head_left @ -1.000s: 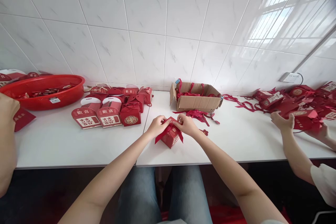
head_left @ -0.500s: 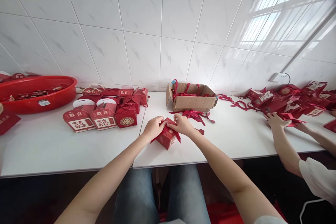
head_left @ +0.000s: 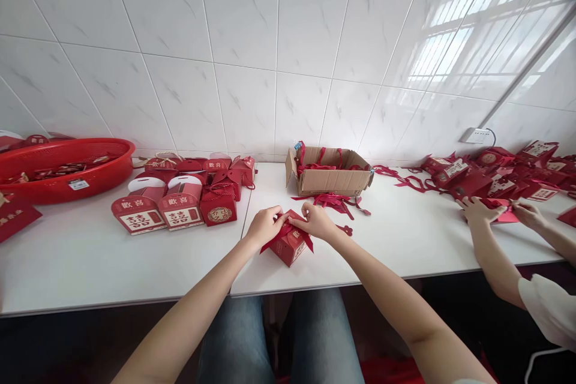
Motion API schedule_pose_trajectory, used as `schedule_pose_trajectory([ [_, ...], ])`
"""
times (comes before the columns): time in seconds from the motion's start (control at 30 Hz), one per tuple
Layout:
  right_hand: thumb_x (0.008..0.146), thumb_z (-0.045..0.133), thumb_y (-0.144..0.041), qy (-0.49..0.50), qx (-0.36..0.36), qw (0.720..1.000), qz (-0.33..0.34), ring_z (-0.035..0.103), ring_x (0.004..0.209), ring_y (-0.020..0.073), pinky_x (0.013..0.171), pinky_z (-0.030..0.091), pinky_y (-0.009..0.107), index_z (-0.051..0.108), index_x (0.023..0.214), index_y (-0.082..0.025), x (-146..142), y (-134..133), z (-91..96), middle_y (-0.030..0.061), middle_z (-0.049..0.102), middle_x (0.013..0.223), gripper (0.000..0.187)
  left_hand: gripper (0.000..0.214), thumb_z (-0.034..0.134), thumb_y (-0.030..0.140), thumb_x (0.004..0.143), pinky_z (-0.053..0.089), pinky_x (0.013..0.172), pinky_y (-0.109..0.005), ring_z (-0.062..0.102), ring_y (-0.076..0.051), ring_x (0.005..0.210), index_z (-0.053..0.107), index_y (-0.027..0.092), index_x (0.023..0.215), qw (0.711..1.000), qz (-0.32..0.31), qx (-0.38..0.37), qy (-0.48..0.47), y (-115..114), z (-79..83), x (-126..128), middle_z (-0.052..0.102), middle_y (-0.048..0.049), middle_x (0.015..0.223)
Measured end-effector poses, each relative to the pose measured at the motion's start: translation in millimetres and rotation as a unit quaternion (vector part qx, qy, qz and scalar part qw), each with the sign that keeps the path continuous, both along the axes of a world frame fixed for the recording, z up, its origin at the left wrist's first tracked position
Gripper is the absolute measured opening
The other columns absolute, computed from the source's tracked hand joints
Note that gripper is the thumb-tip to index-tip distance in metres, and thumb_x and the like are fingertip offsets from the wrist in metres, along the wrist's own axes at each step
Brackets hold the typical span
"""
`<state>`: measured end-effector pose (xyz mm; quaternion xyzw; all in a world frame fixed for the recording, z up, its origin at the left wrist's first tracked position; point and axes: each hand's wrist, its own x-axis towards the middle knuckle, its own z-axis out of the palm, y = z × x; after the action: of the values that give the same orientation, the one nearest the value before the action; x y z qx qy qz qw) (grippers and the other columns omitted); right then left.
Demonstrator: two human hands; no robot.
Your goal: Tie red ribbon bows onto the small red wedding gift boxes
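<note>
A small red gift box (head_left: 290,248) stands on the white table in front of me. Dark red ribbon (head_left: 308,239) lies over its top, its cut tails hanging down at both sides. My left hand (head_left: 266,227) pinches the ribbon at the box's upper left. From the other side, my right hand (head_left: 317,221) is closed with thumb and forefinger on the ribbon near the middle of the top. The fingertips of both hands nearly meet there, and they partly hide the knot or bow between them.
An open cardboard box (head_left: 333,180) of red ribbons stands by the wall, loose ribbons (head_left: 330,201) before it. Finished-looking red boxes (head_left: 182,209) and a red plastic basket (head_left: 96,177) are on the left. At right, a co-worker's hands (head_left: 480,211) handle a red box beside a pile (head_left: 499,171).
The view has tilted up slightly, so everything sits lower. My hands stay on the ribbon with little movement. The co-worker's hands have come together around a red box.
</note>
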<state>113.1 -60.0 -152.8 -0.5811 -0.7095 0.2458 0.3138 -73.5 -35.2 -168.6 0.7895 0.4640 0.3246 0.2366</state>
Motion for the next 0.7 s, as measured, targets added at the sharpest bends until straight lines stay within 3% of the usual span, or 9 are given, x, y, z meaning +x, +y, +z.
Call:
schedule_pose_trajectory([
  [0.13,0.077,0.054,-0.056,0.098,-0.042,0.994,0.002,0.033,0.047,0.0103,0.047,0.025,0.023,0.04,0.074,-0.023,6.4,-0.9,4.2,-0.0082,0.035,0.05,0.036,0.039,0.048,0.056,0.08,0.04,0.066,-0.029,0.054,-0.018,0.068,0.051,0.02,0.064,0.998,-0.016,-0.042,-0.05,4.2,1.1,-0.8,0.06,-0.0016,0.068],
  [0.23,0.082,0.046,-0.058,0.133,-0.062,0.989,0.012,0.034,0.047,0.0097,0.048,0.027,0.022,0.045,0.078,-0.022,10.8,2.1,8.0,-0.0075,0.036,0.053,0.036,0.052,0.037,0.065,0.083,0.044,0.067,-0.031,0.059,-0.02,0.071,0.056,0.018,0.069,0.991,-0.022,-0.099,-0.092,8.2,2.6,-1.4,0.063,-0.0039,0.071],
  [0.33,0.081,0.047,-0.059,0.165,-0.083,0.982,0.036,0.036,0.05,0.0092,0.049,0.028,0.022,0.05,0.08,-0.02,13.0,4.7,9.5,-0.0062,0.039,0.056,0.039,0.061,0.026,0.067,0.085,0.047,0.071,-0.033,0.063,-0.021,0.075,0.056,0.018,0.068,0.983,-0.025,-0.138,-0.117,13.7,5.2,-2.1,0.066,-0.0068,0.075],
  [0.43,0.078,0.053,-0.059,0.19,-0.098,0.975,0.056,0.036,0.052,0.0086,0.05,0.029,0.022,0.051,0.078,-0.019,13.8,4.8,8.8,-0.0056,0.041,0.059,0.04,0.061,0.025,0.067,0.086,0.048,0.075,-0.036,0.063,-0.023,0.08,0.052,0.019,0.06,0.982,-0.023,-0.15,-0.116,17.7,8.7,-3.3,0.067,-0.0072,0.077],
  [0.6,0.076,0.059,-0.055,0.223,-0.109,0.965,0.08,0.039,0.054,0.0085,0.051,0.031,0.022,0.053,0.082,-0.019,15.6,3.5,6.7,-0.0053,0.044,0.062,0.038,0.03,0.05,0.051,0.081,0.04,0.096,-0.038,0.054,-0.026,0.108,0.059,0.023,0.086,0.991,0.004,-0.076,-0.113,7.1,14.8,-3.6,0.064,-0.0053,0.105],
  [0.7,0.075,0.06,-0.054,0.229,-0.117,0.962,0.095,0.039,0.053,0.008,0.05,0.03,0.021,0.055,0.084,-0.019,17.6,3.5,6.8,-0.0055,0.045,0.061,0.037,0.018,0.059,0.037,0.077,0.036,0.102,-0.04,0.051,-0.026,0.112,0.063,0.023,0.087,0.998,-0.025,0.003,-0.055,-9.1,12.8,1.4,0.061,-0.0067,0.11],
])
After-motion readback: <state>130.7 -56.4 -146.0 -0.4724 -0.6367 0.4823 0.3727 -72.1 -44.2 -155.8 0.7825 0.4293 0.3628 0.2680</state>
